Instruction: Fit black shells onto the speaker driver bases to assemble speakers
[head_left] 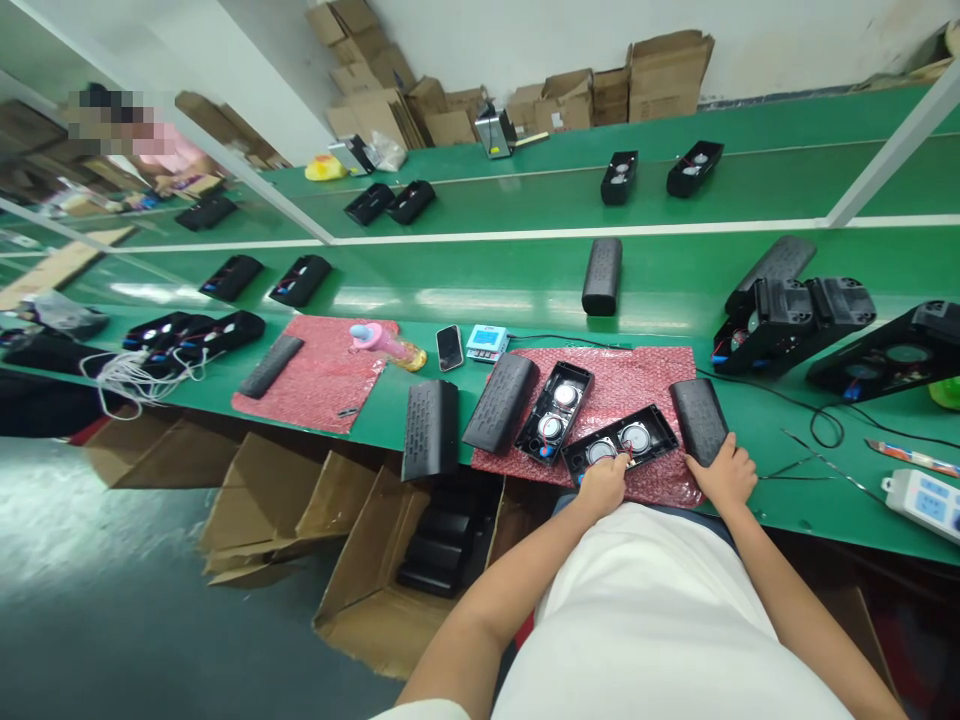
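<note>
Two open black speaker housings lie before me on pink bubble wrap point(660, 362), each showing two round silver drivers. At the near edge of the right-hand speaker housing point(660, 430), my left hand point(604, 487) is closed in a pinch beside thin red wires; what is between its fingertips is too small to make out. The other speaker housing point(568, 395) lies tilted to its left. My right hand point(726, 478) has thumb and fingers round the near end of a black patterned speaker cover point(697, 410). Another patterned cover point(501, 400) rests on the wrap's left side.
Left of the wrap are a cover point(431, 430) at the table edge, a phone point(450, 348), a blue-white device point(487, 342) and a pink-capped bottle point(382, 342). Standing housings point(780, 325), cables and a power strip point(926, 500) are rightward. A carton point(367, 580) sits below; a person point(161, 150) is far left.
</note>
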